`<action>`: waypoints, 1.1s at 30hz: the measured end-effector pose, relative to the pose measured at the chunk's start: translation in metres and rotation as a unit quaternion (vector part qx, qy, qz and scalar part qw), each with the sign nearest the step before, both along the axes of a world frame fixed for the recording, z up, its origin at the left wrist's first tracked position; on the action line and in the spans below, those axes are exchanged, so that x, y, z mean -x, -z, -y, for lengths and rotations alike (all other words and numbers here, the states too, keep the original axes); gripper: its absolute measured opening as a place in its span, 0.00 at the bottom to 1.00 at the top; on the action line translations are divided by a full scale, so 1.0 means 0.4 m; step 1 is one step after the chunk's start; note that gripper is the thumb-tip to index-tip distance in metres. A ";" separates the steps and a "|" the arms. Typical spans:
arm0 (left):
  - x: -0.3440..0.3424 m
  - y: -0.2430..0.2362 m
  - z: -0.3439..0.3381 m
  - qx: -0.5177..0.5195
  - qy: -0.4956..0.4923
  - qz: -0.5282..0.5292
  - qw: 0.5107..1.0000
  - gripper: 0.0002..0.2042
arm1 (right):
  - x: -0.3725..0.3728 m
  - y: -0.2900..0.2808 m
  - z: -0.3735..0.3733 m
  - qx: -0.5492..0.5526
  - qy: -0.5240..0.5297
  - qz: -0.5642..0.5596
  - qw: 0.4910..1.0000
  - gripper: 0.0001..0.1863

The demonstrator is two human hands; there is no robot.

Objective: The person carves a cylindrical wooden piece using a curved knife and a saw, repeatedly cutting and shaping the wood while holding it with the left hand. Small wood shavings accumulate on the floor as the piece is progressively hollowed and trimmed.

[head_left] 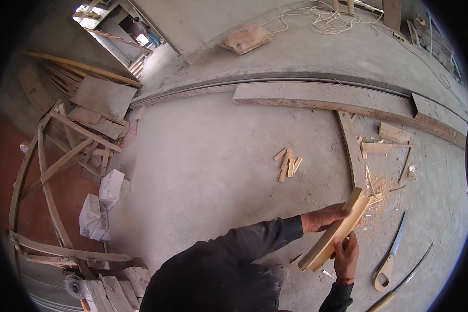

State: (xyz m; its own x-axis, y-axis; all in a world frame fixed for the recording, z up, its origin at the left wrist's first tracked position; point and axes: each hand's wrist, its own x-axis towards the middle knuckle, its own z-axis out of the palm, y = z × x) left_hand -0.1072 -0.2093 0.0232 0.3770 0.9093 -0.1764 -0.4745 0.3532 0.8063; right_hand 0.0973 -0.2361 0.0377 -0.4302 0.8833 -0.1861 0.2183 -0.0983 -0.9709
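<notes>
Near the lower right I hold a short wooden board (334, 235) tilted over the floor, its far end beside a long timber lying there. My left hand (325, 217) is closed around the board's upper part, the fingertips hidden behind it. My right hand (346, 257) grips its right edge lower down, with the fingers bent against the wood. A handsaw (385, 271) with a pale handle lies to the right of my right hand. Beyond it rests a long thin curved blade (413, 270) with a wooden handle. Several small wood offcuts (286, 169) lie beyond my left hand.
The long timber (351, 151) runs toward a wide concrete-coated plank (322, 98). Sawdust (382, 195) and scraps lie right of it. Pale blocks (96, 213) and a wooden frame (49, 177) stand left. A sack (246, 39) and coiled cable (325, 18) lie far off; a person (145, 32) is beyond the doorway.
</notes>
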 end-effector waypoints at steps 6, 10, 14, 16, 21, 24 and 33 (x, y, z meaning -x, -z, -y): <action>0.044 -0.128 0.014 -0.061 -0.196 -0.062 0.977 0.32 | -0.009 -0.121 -0.107 -0.117 0.016 0.072 0.990 0.20; 0.121 -0.182 0.076 -0.161 -0.259 -0.288 0.908 0.35 | 0.058 -0.319 -0.115 -0.300 0.103 0.117 0.941 0.22; 0.073 -0.236 0.060 -0.138 -0.238 -0.345 0.897 0.40 | 0.051 -0.409 -0.155 -0.547 0.019 0.207 0.811 0.26; 0.065 -0.251 0.066 -0.165 -0.241 -0.360 0.886 0.41 | 0.057 -0.406 -0.182 -0.572 -0.040 0.295 0.764 0.26; 0.122 -0.224 0.089 -0.164 -0.239 -0.368 0.883 0.40 | 0.066 -0.352 -0.236 -0.540 -0.221 0.316 0.748 0.10; 0.179 -0.161 0.106 -0.038 -0.312 -0.245 0.917 0.38 | 0.080 -0.295 -0.178 -0.493 -0.298 0.223 0.787 0.11; 0.525 -0.138 0.315 0.109 -0.488 -0.573 0.650 0.37 | 0.053 -0.062 -0.044 -0.285 -0.506 0.367 0.727 0.28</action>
